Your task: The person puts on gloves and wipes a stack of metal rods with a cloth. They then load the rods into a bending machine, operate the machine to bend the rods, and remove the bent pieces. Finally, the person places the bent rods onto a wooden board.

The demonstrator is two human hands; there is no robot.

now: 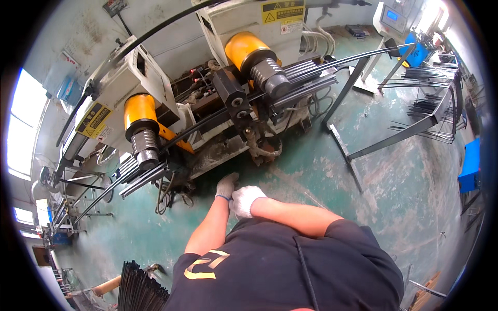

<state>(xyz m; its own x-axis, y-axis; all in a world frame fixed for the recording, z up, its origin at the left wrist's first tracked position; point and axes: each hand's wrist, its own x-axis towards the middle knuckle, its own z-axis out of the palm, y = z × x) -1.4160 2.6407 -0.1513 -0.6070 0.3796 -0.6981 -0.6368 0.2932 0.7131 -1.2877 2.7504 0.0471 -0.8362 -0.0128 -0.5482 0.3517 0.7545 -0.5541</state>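
1. Our right hand (248, 201) is curled, touching the blue-edged cuff (223, 197) at our left wrist; we cannot tell whether it pinches.
2. We cannot tell how far open our left hand (226, 185) is.
3. We count two whitish gloves (244, 196), both worn, before the machinery (285, 42).
4. We count two orange cylinders (140, 109).

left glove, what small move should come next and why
Probably a light tug of the left glove up the wrist: the gloved right hand is curled right beside its blue-edged cuff, and the left forearm is bare above it. Whether the right fingers actually grip the cuff is hard to tell.
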